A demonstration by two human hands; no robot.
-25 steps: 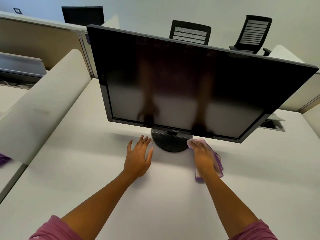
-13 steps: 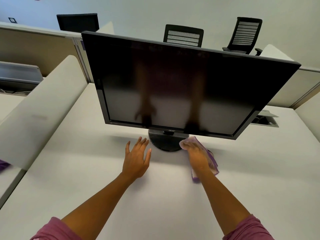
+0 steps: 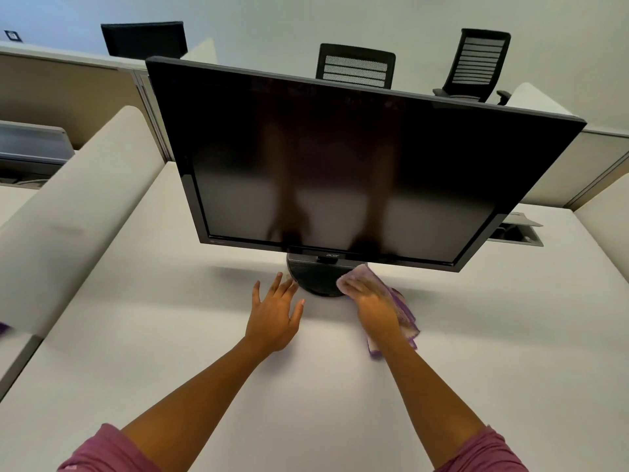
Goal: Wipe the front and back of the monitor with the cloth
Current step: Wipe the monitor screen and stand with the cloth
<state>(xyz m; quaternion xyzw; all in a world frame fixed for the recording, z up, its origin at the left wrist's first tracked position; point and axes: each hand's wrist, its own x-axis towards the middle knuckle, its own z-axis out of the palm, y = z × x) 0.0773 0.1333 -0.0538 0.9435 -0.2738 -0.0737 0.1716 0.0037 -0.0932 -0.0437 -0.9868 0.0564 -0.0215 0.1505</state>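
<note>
**Monitor, cloth and two hands on a white counter**

Monitor (image 3: 340, 158): black, screen dark, faintly mirroring both forearms. Stands on a round black base (image 3: 315, 279) toward the far side of the counter (image 3: 170, 335), screen facing the person.

Cloth (image 3: 401, 304): purple, crumpled. Lies on the counter just right of the base, its far corner touching or nearly touching the base below the screen's lower edge.

Right hand (image 3: 372, 306): lies palm-down on the cloth, fingers stretched forward over it and pressing it to the counter; whether the thumb tucks under cannot be told.

Left hand (image 3: 274, 316): fingers spread and straight, holding nothing, palm down over the counter, fingertips at the left edge of the base.

Sleeves (image 3: 102, 451): pink, at both upper arms.

Background: two black mesh-back chairs (image 3: 355, 66) beyond the monitor, pale partitions (image 3: 78, 206) to the left, a cable hatch (image 3: 517, 231) in the counter at right.
</note>
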